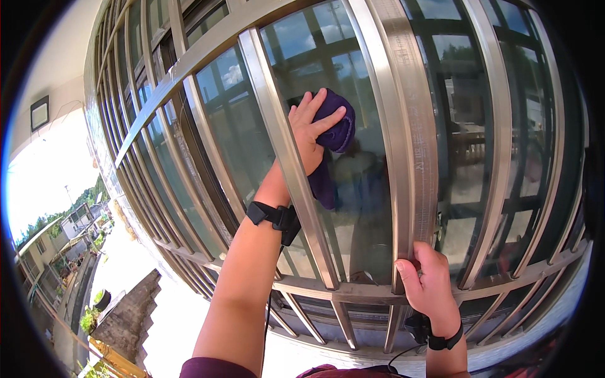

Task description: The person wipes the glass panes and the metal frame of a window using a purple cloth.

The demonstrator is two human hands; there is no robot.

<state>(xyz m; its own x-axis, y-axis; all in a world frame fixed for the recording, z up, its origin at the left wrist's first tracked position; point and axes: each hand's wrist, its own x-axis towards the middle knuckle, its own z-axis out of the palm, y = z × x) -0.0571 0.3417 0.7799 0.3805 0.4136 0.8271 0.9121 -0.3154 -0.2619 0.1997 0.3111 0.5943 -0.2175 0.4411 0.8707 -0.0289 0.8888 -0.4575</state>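
My left hand (307, 129) reaches through the metal window grille and presses a purple cloth (334, 135) against the glass pane (359, 208) behind the bars. The cloth hangs down below my palm. My forearm passes behind a slanted steel bar (287, 157), and a black band sits on that wrist. My right hand (428, 286) grips the lower end of a wide vertical steel bar (409, 126), just above the horizontal rail (353, 291). A black band is on this wrist too.
The steel grille (189, 120) curves away to the left along the wall. The glass reflects sky, clouds and a building. Far below at the left lie a sunlit street, rooftops and green plants (88, 318). A dark framed box (40, 113) hangs on the wall.
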